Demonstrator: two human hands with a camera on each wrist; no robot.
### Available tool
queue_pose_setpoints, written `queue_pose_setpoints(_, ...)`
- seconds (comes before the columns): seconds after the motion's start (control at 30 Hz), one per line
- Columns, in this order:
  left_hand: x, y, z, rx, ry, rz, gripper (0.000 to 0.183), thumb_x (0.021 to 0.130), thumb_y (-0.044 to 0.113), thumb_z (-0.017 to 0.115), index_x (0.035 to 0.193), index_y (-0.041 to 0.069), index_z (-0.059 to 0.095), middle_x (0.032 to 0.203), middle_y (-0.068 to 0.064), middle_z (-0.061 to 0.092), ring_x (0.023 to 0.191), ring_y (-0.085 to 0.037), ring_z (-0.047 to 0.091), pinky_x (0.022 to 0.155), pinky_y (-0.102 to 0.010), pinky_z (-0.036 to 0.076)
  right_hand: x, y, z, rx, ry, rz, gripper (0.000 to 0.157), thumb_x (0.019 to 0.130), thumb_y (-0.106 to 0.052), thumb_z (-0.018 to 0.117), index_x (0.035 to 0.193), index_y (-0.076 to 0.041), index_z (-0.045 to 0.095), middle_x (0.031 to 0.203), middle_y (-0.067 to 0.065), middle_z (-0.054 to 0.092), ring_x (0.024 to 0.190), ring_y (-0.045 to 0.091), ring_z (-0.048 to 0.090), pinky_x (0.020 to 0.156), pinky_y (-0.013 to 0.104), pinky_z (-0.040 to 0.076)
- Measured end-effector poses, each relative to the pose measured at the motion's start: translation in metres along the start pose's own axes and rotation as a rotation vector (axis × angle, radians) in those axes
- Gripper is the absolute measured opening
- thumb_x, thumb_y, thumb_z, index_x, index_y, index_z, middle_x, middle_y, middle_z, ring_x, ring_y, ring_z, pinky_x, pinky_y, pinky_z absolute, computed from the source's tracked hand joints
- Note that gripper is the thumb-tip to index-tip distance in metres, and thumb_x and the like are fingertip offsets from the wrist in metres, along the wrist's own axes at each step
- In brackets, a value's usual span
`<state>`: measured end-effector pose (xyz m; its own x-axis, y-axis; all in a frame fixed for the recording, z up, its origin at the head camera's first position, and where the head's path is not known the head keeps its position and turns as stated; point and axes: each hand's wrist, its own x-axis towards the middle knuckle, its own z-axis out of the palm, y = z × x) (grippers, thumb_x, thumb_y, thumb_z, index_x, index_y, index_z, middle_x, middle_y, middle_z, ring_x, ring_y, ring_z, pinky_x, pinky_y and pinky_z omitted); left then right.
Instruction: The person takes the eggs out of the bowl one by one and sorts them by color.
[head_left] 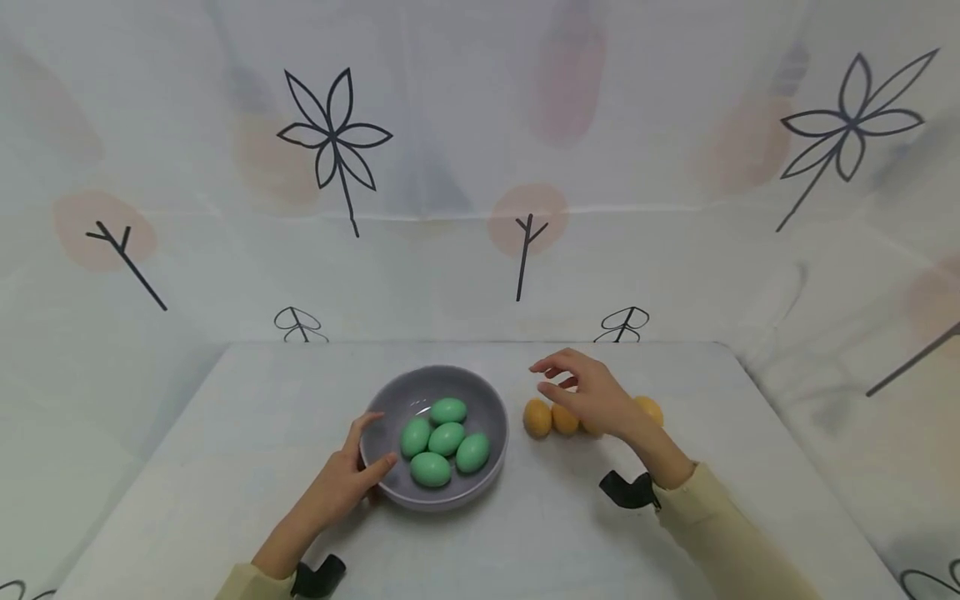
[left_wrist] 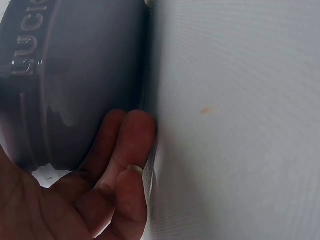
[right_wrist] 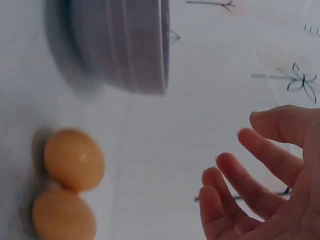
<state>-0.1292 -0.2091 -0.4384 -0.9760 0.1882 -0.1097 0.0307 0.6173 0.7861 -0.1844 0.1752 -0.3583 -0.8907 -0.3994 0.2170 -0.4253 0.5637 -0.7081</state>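
Note:
A grey-purple bowl (head_left: 495,467) with several green eggs (head_left: 447,439) inside stands on the table. My left hand (head_left: 341,490) grips its left side, with the thumb and index finger at the rim. The left wrist view shows other fingers (left_wrist: 135,137) against the outer wall of the bowl (left_wrist: 95,65), low by the cloth. Several orange-yellow eggs (head_left: 537,418) lie in a row to the right of the bowl. Above them hovers my right hand (head_left: 592,398), its fingers loosely bent and apart. In the right wrist view nothing lies between the fingers (right_wrist: 267,150), and two eggs (right_wrist: 75,160) show below.
A white cloth covers the table (head_left: 247,425). Behind it hangs a pale curtain (head_left: 450,275) printed with leaves and twigs. Black straps (head_left: 628,490) sit at both wrists, beside beige sleeves.

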Motion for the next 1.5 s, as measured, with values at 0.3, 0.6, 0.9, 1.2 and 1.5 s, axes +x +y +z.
queue_pose_setpoints(0.3, 0.000, 0.001, 0.000, -0.022, -0.018, -0.008, 0.070, 0.096, 0.045, 0.063, 0.152, 0.030, 0.023, 0.066, -0.002, 0.062, 0.062, -0.018, 0.059, 0.068, -0.033, 0.044, 0.022, -0.027, 0.027, 0.035, -0.146, -0.114, 0.026, 0.097, -0.015, 0.065, 0.122, -0.008, 0.067, 0.119, 0.004, 0.064, 0.112, 0.026, 0.060, 0.090, 0.039, 0.050)
queue_pose_setpoints(0.6, -0.001, 0.000, 0.001, -0.011, -0.002, 0.010, 0.069, 0.096, 0.044, 0.063, 0.151, 0.030, 0.024, 0.065, -0.001, 0.062, 0.061, -0.017, 0.059, 0.071, -0.034, 0.044, 0.050, -0.039, 0.041, 0.069, -0.250, -0.167, 0.026, 0.098, -0.015, 0.065, 0.122, -0.009, 0.068, 0.116, 0.001, 0.067, 0.109, 0.018, 0.061, 0.088, 0.031, 0.050)
queue_pose_setpoints(0.9, 0.002, -0.002, 0.001, -0.020, -0.010, 0.007, 0.069, 0.096, 0.046, 0.062, 0.151, 0.030, 0.023, 0.066, -0.002, 0.062, 0.062, -0.018, 0.058, 0.068, -0.033, 0.043, 0.079, -0.048, 0.049, -0.020, -0.447, -0.179, 0.031, 0.100, -0.021, 0.061, 0.128, -0.008, 0.065, 0.127, 0.008, 0.064, 0.114, 0.019, 0.059, 0.098, 0.037, 0.045)
queue_pose_setpoints(1.2, 0.003, -0.004, 0.002, -0.049, -0.026, -0.003, 0.068, 0.097, 0.042, 0.063, 0.151, 0.031, 0.023, 0.066, -0.003, 0.062, 0.060, -0.019, 0.059, 0.062, -0.032, 0.045, 0.102, -0.049, 0.071, -0.013, -0.530, -0.068, 0.035, 0.100, -0.027, 0.059, 0.130, -0.010, 0.065, 0.126, 0.005, 0.065, 0.119, 0.019, 0.059, 0.099, 0.036, 0.044)
queue_pose_setpoints(1.5, 0.003, -0.002, 0.003, -0.052, -0.027, -0.004, 0.069, 0.096, 0.043, 0.063, 0.151, 0.030, 0.023, 0.067, -0.004, 0.062, 0.061, -0.019, 0.058, 0.061, -0.031, 0.045, 0.110, -0.047, 0.081, -0.028, -0.594, 0.038, 0.035, 0.099, -0.026, 0.062, 0.132, -0.014, 0.065, 0.125, 0.001, 0.065, 0.118, 0.016, 0.057, 0.100, 0.036, 0.042)
